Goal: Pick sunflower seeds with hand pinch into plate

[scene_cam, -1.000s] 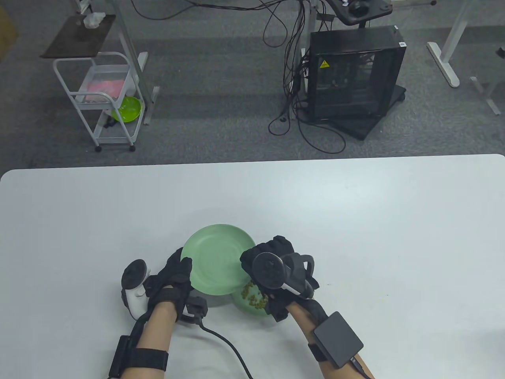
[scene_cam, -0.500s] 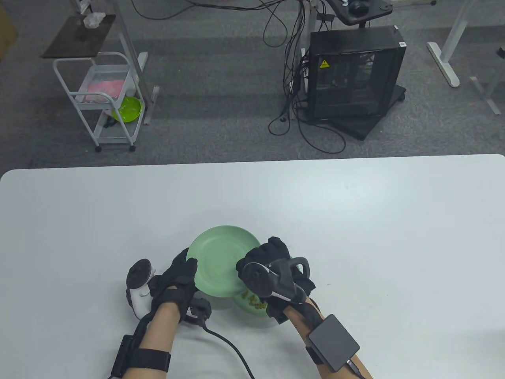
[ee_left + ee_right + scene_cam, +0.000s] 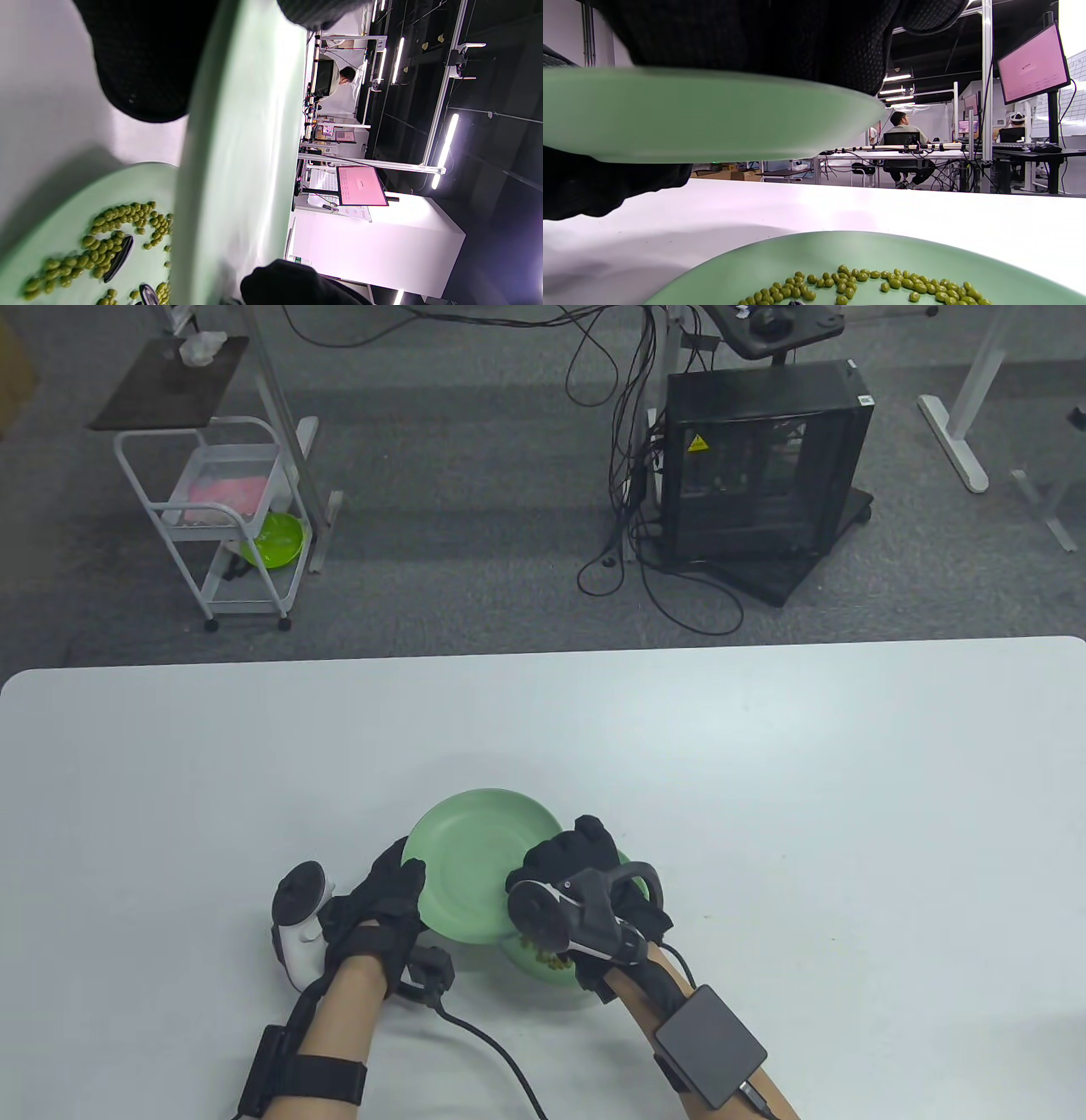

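Grey carpet [image 3: 475, 517] covers the floor beyond a pale, smooth white table [image 3: 764, 780] with rounded corners. On that carpet stand a white wire trolley [image 3: 229, 517] with a lime-green dish on its lower shelf, and a black computer tower [image 3: 759, 466] trailing dark cables. The wrist views show a dim workshop with strip lights, pink monitors and people seated at far desks.

Near the table's front edge, two matte, round, pale-green plates overlap. The upper plate [image 3: 484, 865] is lifted above the table and carries nothing visible. The left hand [image 3: 386, 899], in a knitted black glove, grips its left rim, fingers under it and thumb on top. The right hand [image 3: 585, 857] holds its right rim, gloved fingers curled over the edge. The lower plate [image 3: 530, 963] rests flat on the table beneath the right hand, partly hidden. On it lies a loose scatter of small, rounded, olive-green sunflower seeds [image 3: 882, 284], smooth and slightly glossy, with a few dark flat seeds among them in the left wrist view.
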`<act>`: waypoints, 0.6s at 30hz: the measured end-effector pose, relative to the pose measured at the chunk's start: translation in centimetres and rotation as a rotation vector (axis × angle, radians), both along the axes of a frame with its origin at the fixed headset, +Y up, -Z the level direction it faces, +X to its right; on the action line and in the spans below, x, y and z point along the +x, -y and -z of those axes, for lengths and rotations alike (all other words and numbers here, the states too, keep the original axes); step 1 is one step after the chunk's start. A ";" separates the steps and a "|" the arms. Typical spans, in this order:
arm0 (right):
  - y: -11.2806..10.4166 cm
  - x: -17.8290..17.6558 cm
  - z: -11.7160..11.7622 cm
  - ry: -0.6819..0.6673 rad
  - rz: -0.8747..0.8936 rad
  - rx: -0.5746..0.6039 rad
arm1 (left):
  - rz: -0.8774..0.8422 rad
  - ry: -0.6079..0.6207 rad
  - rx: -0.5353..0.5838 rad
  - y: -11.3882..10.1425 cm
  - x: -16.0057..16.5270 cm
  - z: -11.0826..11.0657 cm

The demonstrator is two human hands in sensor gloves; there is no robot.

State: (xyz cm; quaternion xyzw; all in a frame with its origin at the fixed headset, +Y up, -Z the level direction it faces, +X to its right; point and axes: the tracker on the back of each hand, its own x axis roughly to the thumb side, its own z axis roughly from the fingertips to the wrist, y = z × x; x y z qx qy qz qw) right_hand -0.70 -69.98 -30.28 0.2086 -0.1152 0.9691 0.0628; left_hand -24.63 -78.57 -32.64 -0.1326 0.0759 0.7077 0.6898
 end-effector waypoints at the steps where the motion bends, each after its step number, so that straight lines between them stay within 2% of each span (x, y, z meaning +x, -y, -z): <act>1: -0.1 0.0 0.0 0.002 0.002 0.004 | 0.003 0.001 -0.001 0.0 0.0 0.0; 13: -1.3 0.9 0.2 0.023 0.037 -0.013 | -0.003 -0.027 -0.008 0.1 -1.1 0.2; 18: -1.8 2.3 1.4 0.075 0.045 -0.056 | -0.011 -0.045 -0.011 0.1 -1.8 0.2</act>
